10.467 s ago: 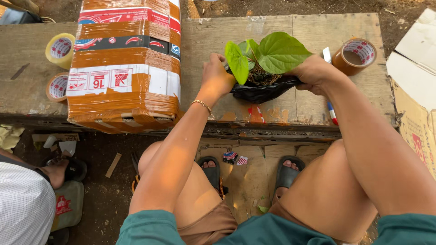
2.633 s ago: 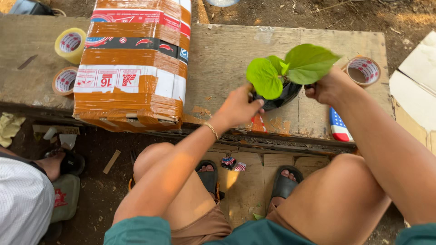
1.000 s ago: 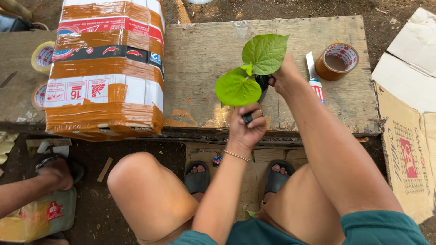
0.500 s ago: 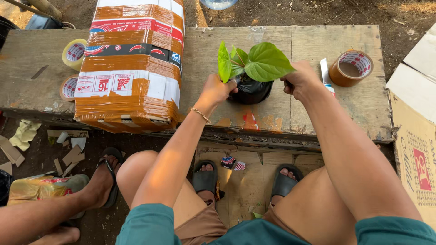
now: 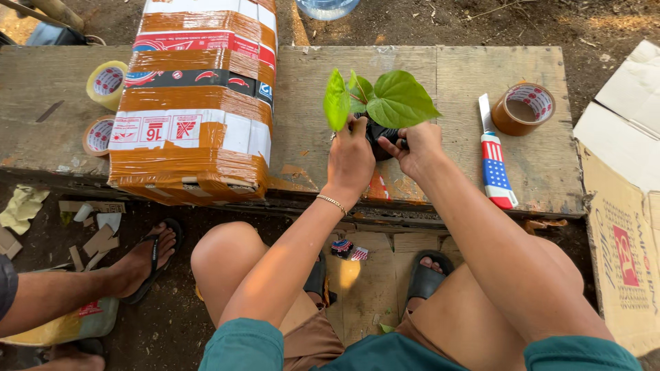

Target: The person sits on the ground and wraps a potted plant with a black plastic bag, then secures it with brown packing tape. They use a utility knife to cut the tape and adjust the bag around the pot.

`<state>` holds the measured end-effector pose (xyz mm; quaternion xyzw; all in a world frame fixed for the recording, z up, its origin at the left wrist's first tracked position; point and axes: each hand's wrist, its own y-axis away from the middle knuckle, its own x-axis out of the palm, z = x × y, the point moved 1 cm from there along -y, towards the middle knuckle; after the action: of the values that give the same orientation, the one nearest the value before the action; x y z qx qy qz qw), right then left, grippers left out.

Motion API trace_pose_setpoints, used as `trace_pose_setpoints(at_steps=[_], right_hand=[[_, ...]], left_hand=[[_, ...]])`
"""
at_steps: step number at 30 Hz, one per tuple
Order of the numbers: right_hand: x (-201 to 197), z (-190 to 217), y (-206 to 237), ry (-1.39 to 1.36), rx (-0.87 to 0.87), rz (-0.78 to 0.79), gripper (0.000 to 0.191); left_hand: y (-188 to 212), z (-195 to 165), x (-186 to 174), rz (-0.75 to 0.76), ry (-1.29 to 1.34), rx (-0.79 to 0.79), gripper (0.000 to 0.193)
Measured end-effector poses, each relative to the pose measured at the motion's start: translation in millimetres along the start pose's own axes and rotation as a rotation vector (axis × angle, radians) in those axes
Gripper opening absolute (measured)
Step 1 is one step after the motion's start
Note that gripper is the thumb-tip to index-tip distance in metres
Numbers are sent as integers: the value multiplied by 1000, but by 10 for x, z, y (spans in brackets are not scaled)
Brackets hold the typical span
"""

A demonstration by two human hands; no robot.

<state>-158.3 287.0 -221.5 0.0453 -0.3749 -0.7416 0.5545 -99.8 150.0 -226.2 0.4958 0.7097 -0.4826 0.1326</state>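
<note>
Head view: your left hand (image 5: 350,154) and right hand (image 5: 417,148) pinch a small black plastic pot (image 5: 382,134) holding a seedling (image 5: 385,99) with broad, smooth green leaves, over the rough wooden bench (image 5: 426,69), beside a tape-wrapped cardboard box (image 5: 196,103).

Tabletop (image 5: 481,69): rough, weathered wooden planks, matt. Carton (image 5: 196,103): cardboard wrapped in glossy brown plastic tape. Seedling (image 5: 385,99): smooth green leaves, in a black plastic bag (image 5: 381,134). Tape roll (image 5: 524,108): glossy brown. Cardboard sheets (image 5: 622,178): matt.

Weathered plank bench (image 5: 495,178) spans twelve o'clock; dirt ground (image 5: 481,20) beyond, sunlit; flattened cardboard (image 5: 619,227) at three o'clock.
</note>
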Motion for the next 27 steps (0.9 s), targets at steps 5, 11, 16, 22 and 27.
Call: trace_pose_setpoints(at_steps=[5, 11, 16, 22, 27], right_hand=[[5, -97, -8, -142, -6, -14, 10], [-35, -33, 37, 144, -19, -44, 18], [-135, 78, 345, 1069, -801, -37, 18], [-217, -58, 718, 1515, -1354, -88, 19], [-200, -109, 691, 1385, -1237, 67, 22]], left_hand=[[131, -182, -34, 86, -64, -2, 38], [181, -102, 11, -51, -248, 257, 43], [133, 5, 125, 7, -251, 235, 37], [116, -24, 212, -54, -36, 197, 43], [125, -17, 228, -104, -123, 255, 47]])
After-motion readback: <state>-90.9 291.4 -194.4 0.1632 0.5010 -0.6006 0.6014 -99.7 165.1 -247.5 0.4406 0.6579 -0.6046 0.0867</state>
